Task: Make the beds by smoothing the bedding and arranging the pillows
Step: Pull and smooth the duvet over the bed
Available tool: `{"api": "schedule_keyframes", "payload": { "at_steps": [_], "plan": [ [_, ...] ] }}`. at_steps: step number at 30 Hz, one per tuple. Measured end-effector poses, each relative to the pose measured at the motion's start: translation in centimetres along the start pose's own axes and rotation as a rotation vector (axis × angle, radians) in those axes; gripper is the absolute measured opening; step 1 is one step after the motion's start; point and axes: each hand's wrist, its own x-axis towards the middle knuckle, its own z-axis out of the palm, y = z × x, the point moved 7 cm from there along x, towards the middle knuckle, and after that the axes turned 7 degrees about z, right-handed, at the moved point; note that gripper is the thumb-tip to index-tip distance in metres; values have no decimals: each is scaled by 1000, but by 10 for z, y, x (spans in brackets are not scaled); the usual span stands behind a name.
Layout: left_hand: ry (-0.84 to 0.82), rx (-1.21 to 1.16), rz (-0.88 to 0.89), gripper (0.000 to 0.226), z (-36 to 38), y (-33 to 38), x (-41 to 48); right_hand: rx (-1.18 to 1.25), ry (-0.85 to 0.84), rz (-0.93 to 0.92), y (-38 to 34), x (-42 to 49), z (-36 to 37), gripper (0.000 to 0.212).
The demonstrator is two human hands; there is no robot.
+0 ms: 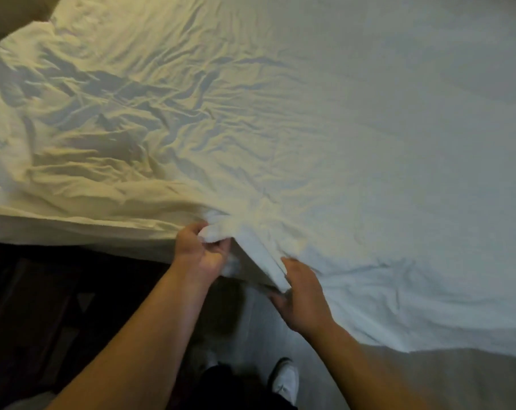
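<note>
Nearest me I see a white shoe on the floor. My left hand is fisted on a bunch of the sheet at the near edge; my right hand seems to pinch the fold beside it. Farther left the sheet lies wrinkled.

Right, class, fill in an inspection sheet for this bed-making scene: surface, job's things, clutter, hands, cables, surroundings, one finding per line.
Surface: bed, covered edge to edge; its near side edge shows at lower left.
Job's things: white sheet, heavily creased on the left half, smoother on the right; no pillows in view.
Clutter: nothing seen on the bedding.
Hands: left hand grips a bunched fold of the sheet at the near edge; right hand pinches the fold beside it.
Cables: nothing seen.
Surroundings: dark floor at left, lighter floor below the hands, one white shoe.
</note>
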Motion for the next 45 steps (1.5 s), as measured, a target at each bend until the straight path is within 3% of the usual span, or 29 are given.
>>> {"api": "schedule_keyframes", "payload": {
  "at_steps": [3,5,6,8,9,10,12,14,16,18,20,21,26,30,32,35,38,41,45],
  "plan": [
    [-22,-47,46,28,21,6,3,-12,13,50,25,3,-14,37],
    [-84,178,56,23,26,17,-4,58,-109,101,36,5,-19,24],
    [-140,393,49,26,28,23,-9,89,-158,112,39,7,-24,24],
    [-252,1007,28,64,29,31,-23,93,-190,100,42,15,-42,27],
    [-288,1340,105,75,29,33,-27,91,-197,98,42,20,-56,29],
    [-322,1662,295,74,34,32,-30,92,-224,111,43,25,-68,27],
    [-434,2109,863,60,53,10,-49,80,-292,131,39,33,-89,27],
    [-538,2169,1480,64,69,-21,-74,56,-315,114,27,42,-109,33],
    [-530,2153,1638,78,85,-33,-75,35,-328,84,14,49,-124,32],
    [-502,2301,1492,79,103,-39,-54,22,-330,75,5,55,-136,29],
    [-534,2378,1442,41,119,-42,-42,33,-312,58,1,57,-144,24],
    [-537,2372,1456,34,128,-39,-40,37,-297,62,3,56,-147,23],
    [-510,2330,1404,35,171,-21,-30,60,-202,158,49,29,-134,51],
    [-452,2277,1310,37,181,-12,-9,-52,178,260,91,9,-126,29],
    [-420,2222,1274,36,183,-7,-4,-20,268,314,111,0,-131,21],
    [-415,2236,1248,31,185,-7,-2,62,313,321,128,-5,-154,14],
    [-373,2311,1193,20,186,0,4,23,405,220,124,7,-205,25],
    [-394,2360,1085,30,198,16,18,-148,369,165,109,37,-252,40],
    [-469,2387,1097,46,238,37,45,-281,355,172,92,95,-292,53]
  ]
}}
